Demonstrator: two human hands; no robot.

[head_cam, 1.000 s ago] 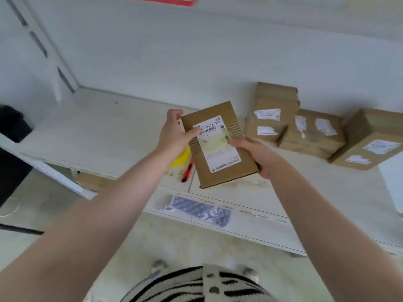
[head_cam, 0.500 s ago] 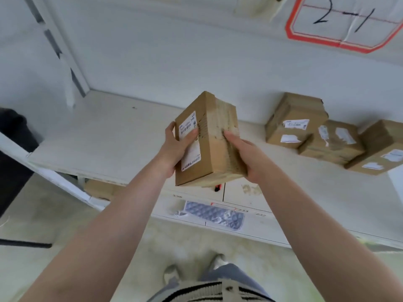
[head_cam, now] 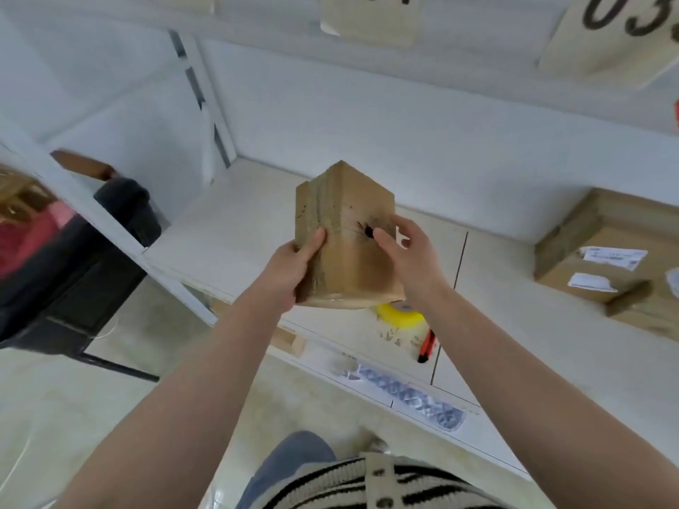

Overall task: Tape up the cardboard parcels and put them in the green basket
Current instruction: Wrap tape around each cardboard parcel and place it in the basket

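A: Where's the parcel (head_cam: 345,236) rn?

B: Up in the air over the front of the shelf (head_cam: 235,229), held btwn both hands, tilted w/ one corner edge toward the camera. Plain brown faces, glossy tape strips on them. No label showing on the sides we see.

A: Left hand (head_cam: 290,273)?

B: On the parcel's left side near the bottom corner. Thumb lies across the front face, palm under/behind the left edge. Other fingers are hidden behind the box, so can't tell how they lie, but it's clearly gripping.

A: Right hand (head_cam: 408,266)?

B: On the right face. Forefinger stretched out, tip touching next to a small dark hole (head_cam: 367,231) in the cardboard. Rest of the fingers curl loosely round the right edge; a small white bit shows by them, too small to say what it is.

A: Other stuff on the shelf?

B: Yellow tape roll (head_cam: 400,314) lying just below the parcel, partly hidden by it. Red-and-black cutter (head_cam: 426,346) just beside the roll, near the shelf's front edge. More boxes (head_cam: 606,251) w/ white labels stacked at the far right against the wall, well apart from the hands.

A: Green basket?

B: Can't pick one out. Left of the shelf there's a dark bin (head_cam: 126,211) and smth red, blurred. Paper signs w/ handwritten nos. hang above.
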